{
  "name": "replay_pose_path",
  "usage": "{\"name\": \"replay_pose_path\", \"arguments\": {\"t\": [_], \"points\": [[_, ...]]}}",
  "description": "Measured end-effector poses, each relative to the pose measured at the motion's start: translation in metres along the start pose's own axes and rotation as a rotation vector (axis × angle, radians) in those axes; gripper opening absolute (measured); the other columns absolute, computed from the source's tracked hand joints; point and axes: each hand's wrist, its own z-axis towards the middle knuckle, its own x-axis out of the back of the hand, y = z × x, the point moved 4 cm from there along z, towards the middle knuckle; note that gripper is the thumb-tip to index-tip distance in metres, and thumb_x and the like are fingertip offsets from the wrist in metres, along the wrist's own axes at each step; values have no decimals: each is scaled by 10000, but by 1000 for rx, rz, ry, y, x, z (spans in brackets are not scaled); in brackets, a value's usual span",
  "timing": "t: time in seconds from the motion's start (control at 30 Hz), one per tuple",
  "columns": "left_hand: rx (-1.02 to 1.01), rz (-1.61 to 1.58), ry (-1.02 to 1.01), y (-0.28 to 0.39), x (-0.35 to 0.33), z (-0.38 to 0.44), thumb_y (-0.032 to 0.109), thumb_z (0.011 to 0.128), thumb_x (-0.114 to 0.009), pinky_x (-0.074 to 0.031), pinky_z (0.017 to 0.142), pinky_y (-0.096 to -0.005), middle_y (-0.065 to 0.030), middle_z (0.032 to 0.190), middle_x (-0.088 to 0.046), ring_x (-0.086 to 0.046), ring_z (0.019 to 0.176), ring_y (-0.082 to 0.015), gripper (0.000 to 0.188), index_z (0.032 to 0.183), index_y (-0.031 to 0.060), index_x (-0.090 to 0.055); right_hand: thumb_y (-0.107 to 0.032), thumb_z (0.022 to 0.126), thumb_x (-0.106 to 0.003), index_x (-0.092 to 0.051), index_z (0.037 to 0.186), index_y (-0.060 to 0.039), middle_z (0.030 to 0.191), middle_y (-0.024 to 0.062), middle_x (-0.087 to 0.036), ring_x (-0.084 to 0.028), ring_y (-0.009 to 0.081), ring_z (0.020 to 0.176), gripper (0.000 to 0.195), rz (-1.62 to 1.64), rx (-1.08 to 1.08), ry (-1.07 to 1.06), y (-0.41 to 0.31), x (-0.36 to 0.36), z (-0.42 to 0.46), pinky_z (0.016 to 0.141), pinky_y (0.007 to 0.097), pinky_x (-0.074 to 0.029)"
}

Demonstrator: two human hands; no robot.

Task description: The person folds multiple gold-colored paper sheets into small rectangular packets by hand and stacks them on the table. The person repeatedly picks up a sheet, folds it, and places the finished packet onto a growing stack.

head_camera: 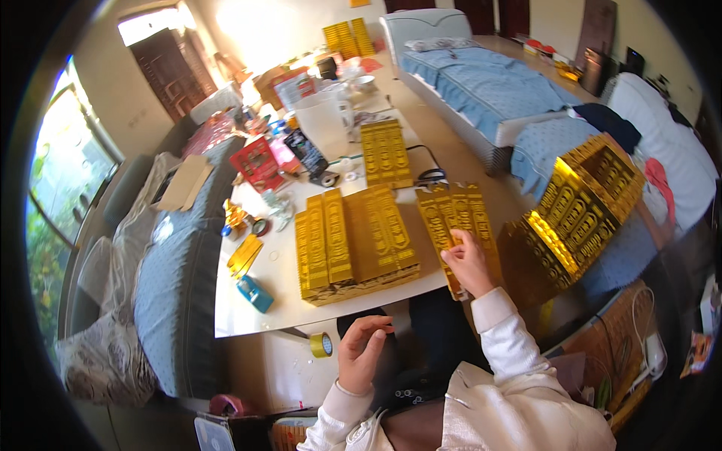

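My right hand (469, 265), fingers loosely curled and slightly apart, is over a flat gold printed cardboard piece (445, 217) at the table's right edge; whether it touches the card I cannot tell. Low in front of my body, short of the table's near edge, my left hand (361, 352) is raised with nothing in it. Between them and farther in, a stack of folded gold cardboard (372, 237) lies on the white table (254, 315), with narrow gold strips (327, 237) on its left side. Another gold printed panel (386, 152) lies behind it.
A teal tape dispenser or stapler-like tool (255, 293) and gold slips (245, 255) lie left. Scissors (431, 176) are behind the right card. An open gold box (586, 208) stands right, near the bed (479, 84). A yellow tape roll (321, 345) is below the table edge.
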Motion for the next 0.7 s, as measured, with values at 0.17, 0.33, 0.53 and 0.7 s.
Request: {"name": "replay_pose_path", "arguments": {"t": [0.17, 0.33, 0.53, 0.7], "points": [[104, -79, 14, -14, -2, -1, 120, 1038, -618, -532, 874, -279, -98, 1192, -718, -702, 1014, -167, 216, 1215, 6, -663, -107, 956, -694, -302, 1475, 9, 1059, 116, -621, -654, 151, 726, 660, 299, -78, 51, 26, 14, 17, 634, 282, -563], [48, 144, -131, -13, -23, 9, 51, 997, -634, -521, 913, -284, -89, 1227, -699, -673, 1052, -164, 238, 1228, 1, -665, -99, 984, -642, 58, 1581, 76, 850, 91, -642, -650, 131, 647, 936, 625, -269, 49, 30, 20, 20, 556, 246, -546], [-433, 628, -481, 5, -111, 64, 60, 893, -721, -466, 1067, -415, -171, 1399, -609, -588, 1280, -349, 517, 1391, 39, -582, -75, 962, -650, 113, 1579, 66, 861, 93, -652, -640, 135, 655, 991, 793, -362, -40, 46, 19, 30, 539, 247, -519], [-546, 873, -564, -67, -133, 80, 112, 872, -727, -387, 1171, -460, -152, 1507, -535, -496, 1399, -352, 602, 1444, 64, -544, -91, 968, -669, 86, 1607, 1, 900, 78, -659, -632, 124, 694, 994, 862, -367, -57, 41, 23, 23, 572, 244, -509]]}}
